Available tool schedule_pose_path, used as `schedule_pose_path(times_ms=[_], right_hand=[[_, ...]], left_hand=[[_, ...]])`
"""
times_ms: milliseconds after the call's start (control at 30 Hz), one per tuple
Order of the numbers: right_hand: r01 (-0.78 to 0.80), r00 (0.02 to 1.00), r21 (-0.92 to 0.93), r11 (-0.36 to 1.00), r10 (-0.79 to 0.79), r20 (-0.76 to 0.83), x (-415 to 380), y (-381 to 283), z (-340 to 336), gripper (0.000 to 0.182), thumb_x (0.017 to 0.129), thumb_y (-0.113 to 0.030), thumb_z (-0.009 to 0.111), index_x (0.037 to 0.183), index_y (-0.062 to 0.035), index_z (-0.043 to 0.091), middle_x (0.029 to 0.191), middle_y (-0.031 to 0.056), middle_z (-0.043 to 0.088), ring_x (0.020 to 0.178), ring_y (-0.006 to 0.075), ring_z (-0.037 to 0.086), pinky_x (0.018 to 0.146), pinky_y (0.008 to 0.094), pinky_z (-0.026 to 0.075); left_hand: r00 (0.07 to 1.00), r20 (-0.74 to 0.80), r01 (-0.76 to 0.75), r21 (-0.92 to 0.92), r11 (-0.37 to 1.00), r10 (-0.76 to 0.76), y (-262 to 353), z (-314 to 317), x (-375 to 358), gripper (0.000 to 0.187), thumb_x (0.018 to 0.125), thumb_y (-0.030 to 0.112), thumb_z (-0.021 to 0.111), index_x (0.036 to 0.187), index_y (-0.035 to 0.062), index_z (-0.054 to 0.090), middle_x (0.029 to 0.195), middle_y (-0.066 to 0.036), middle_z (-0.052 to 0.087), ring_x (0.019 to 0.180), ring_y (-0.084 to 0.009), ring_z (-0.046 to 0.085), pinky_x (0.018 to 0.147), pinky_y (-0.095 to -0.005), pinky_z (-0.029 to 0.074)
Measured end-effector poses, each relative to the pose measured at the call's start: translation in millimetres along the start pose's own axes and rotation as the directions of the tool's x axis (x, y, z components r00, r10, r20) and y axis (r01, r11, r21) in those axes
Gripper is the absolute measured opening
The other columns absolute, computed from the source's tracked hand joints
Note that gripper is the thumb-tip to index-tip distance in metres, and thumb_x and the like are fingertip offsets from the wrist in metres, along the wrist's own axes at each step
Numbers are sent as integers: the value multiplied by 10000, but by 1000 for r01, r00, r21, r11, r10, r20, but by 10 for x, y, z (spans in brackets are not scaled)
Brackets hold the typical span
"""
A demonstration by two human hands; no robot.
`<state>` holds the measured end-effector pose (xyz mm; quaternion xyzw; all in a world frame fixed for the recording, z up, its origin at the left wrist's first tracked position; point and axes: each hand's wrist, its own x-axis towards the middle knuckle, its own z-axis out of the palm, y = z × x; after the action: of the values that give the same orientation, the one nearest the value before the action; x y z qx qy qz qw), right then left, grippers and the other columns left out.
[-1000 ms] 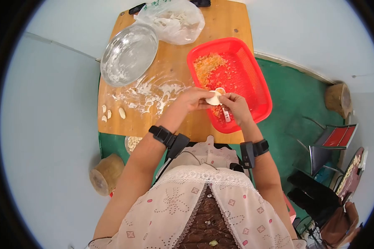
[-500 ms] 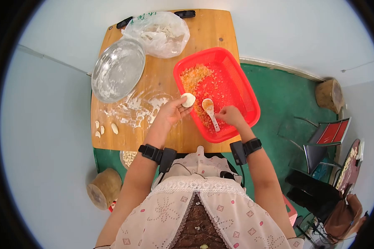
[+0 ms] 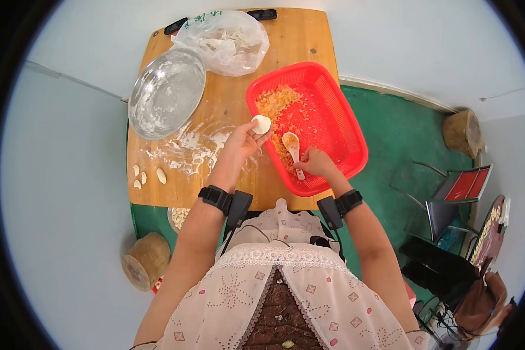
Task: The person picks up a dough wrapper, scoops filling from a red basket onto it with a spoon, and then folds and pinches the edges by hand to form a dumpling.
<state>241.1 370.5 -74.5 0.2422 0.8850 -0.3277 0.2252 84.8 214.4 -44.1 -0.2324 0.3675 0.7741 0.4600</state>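
Observation:
In the head view, my left hand (image 3: 245,140) holds a round white dough wrapper (image 3: 261,124) at the left rim of the red basket (image 3: 356,125). My right hand (image 3: 315,162) is inside the basket, its fingers closed on the handle of a white spoon (image 3: 293,146). Some orange filling lies in the spoon's bowl. More orange filling (image 3: 274,102) is spread along the basket's left side.
A floury metal tray (image 3: 168,93) and a plastic bag (image 3: 230,44) stand at the back left. Flour and several dough pieces (image 3: 161,175) lie on the wooden table (image 3: 227,195). Stumps (image 3: 146,261) and a chair (image 3: 449,195) stand on the floor.
My right hand has moved slightly left and closed on the spoon's handle. My left hand still holds the wrapper, and the table sits slightly higher in the view.

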Motion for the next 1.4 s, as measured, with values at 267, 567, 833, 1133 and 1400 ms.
schedule_pose_path(times_ms=[267,567,833,1133,1400], right_hand=[[-81,996,-113,990,86,39,-56,-161,206,290,642,-267,622,816,-36,603,790,157,603,766,297,587,661,390,466],[248,812,10,969,-202,-548,-37,-111,-340,164,768,-205,538,815,-61,603,713,156,582,661,325,565,574,406,450],[452,811,99,887,-362,-460,-244,-208,-152,149,756,-170,551,751,-26,590,701,159,559,644,316,551,565,392,437],[278,911,476,834,-71,-406,-248,-117,-152,228,755,-196,560,689,22,578,548,155,529,498,246,537,479,329,405],[203,936,749,631,99,-338,-159,-111,-149,188,770,-123,495,751,44,579,557,69,563,479,126,567,461,243,453]], left_hand=[[998,-50,-41,-13,999,41,-51,34,-3,278,824,5,431,1087,-73,386,1091,-194,474,1007,-290,493,875,-403,435],[997,-42,-57,38,998,59,-82,27,18,301,831,-4,401,1110,-100,344,1115,-216,445,1021,-293,485,890,-397,427],[998,-1,-66,24,998,66,-81,2,17,301,831,5,406,1107,-99,349,1120,-218,444,1023,-299,484,888,-404,427],[999,-36,-42,-21,999,41,-55,75,-44,275,824,40,465,1076,-54,405,1077,-201,488,994,-293,507,855,-404,447],[998,-53,-29,23,999,30,-45,66,0,269,810,54,506,1047,-48,429,1033,-187,517,948,-296,532,815,-397,472]])
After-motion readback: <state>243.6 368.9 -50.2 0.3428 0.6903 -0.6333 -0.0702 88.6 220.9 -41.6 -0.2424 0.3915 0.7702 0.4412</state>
